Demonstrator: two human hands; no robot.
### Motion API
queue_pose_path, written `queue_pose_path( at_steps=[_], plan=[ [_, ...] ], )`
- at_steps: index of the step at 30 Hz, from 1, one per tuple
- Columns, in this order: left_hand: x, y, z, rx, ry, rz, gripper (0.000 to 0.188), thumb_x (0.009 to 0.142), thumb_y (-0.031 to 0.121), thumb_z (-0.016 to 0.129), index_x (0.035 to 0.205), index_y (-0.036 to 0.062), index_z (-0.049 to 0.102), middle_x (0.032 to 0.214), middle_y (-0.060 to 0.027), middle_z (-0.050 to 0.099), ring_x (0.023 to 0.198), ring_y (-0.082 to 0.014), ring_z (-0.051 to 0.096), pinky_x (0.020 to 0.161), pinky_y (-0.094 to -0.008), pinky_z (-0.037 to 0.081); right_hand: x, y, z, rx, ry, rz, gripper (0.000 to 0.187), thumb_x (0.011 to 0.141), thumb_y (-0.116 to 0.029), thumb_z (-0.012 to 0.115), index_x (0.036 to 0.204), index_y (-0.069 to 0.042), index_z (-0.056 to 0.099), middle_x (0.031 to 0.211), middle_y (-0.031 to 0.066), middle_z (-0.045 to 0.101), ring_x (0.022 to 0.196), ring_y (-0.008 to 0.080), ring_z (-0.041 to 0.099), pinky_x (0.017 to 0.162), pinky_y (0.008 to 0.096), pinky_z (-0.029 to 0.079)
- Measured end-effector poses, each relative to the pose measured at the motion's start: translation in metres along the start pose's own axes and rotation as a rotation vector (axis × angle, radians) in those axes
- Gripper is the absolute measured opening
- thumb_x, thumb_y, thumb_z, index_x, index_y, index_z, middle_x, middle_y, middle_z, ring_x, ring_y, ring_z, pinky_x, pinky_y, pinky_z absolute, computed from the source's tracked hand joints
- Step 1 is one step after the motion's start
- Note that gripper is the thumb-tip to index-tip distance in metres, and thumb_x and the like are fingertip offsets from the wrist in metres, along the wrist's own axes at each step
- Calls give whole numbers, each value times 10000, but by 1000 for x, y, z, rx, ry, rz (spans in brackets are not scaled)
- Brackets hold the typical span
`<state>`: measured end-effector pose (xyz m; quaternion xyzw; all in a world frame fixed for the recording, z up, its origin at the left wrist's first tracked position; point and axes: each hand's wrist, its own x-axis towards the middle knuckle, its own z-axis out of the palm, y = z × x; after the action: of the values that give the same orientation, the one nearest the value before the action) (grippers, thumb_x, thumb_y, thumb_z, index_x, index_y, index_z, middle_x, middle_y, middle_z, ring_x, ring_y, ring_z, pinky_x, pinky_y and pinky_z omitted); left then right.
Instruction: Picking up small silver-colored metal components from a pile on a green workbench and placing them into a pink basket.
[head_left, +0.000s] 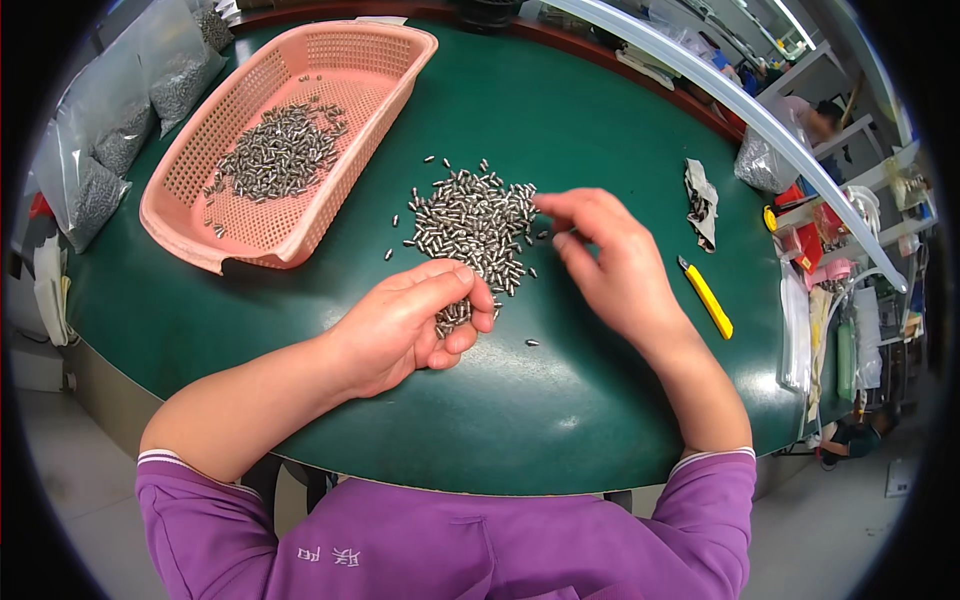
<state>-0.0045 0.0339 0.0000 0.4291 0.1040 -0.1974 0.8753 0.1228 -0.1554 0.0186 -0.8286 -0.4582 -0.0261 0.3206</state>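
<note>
A heap of small bullet-shaped metal pieces [472, 215] lies on the green table, with a few strays around its edge. My left hand [400, 325] is at the heap's near side, palm turned up and fingers curled around several of the metal pieces [453, 318]. Its thumb lies over the index finger. At the heap's right edge is my right hand [615, 262], index finger stretched toward the pieces and thumb apart from it. Nothing shows between them; the other fingers are partly hidden. A pink plastic basket [372, 140] at the far left holds more of the same pieces.
Clear bags of metal pieces [100, 190] line the table's left edge. On the right lie a yellow utility knife [708, 300] and a crumpled grey cloth [701, 205]. A white lamp bar [760, 115] crosses the upper right. Beyond it, people are at work.
</note>
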Motion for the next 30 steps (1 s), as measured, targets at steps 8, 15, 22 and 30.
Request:
queue_pose_path(
  at_steps=[8, 15, 22, 30],
  plan=[
    [2, 0, -2, 11, -68, -1, 235, 979, 254, 414, 957, 38, 504, 884, -88, 526, 655, -116, 438, 534, -235, 363, 10, 43, 18, -80, -28, -132, 499, 768, 112, 469, 1244, -35, 493, 1267, 151, 518, 1209, 329, 458, 1038, 378, 354],
    [2, 0, -5, 10, -69, 4, 232, 979, 251, 412, 957, 39, 503, 885, -83, 525, 654, -111, 439, 534, -234, 364, 1, 24, 13, -101, -68, -84, 398, 763, 94, 512, 1128, -44, 586, 1128, 120, 585, 1049, 309, 549, 902, 371, 450],
    [1, -1, -6, 17, -72, 9, 234, 976, 255, 418, 958, 37, 504, 885, -86, 532, 658, -114, 452, 528, -237, 372, -5, 0, 7, -17, -133, 31, 336, 768, 70, 555, 1078, -43, 616, 1061, 115, 597, 951, 282, 600, 817, 345, 496],
    [2, -1, -5, 9, -83, 22, 232, 972, 254, 420, 947, 40, 505, 881, -84, 529, 645, -120, 448, 517, -238, 358, 1, -2, -17, -10, -150, 122, 276, 789, 43, 573, 1050, -27, 626, 1003, 111, 605, 924, 233, 614, 821, 315, 496]
  ],
)
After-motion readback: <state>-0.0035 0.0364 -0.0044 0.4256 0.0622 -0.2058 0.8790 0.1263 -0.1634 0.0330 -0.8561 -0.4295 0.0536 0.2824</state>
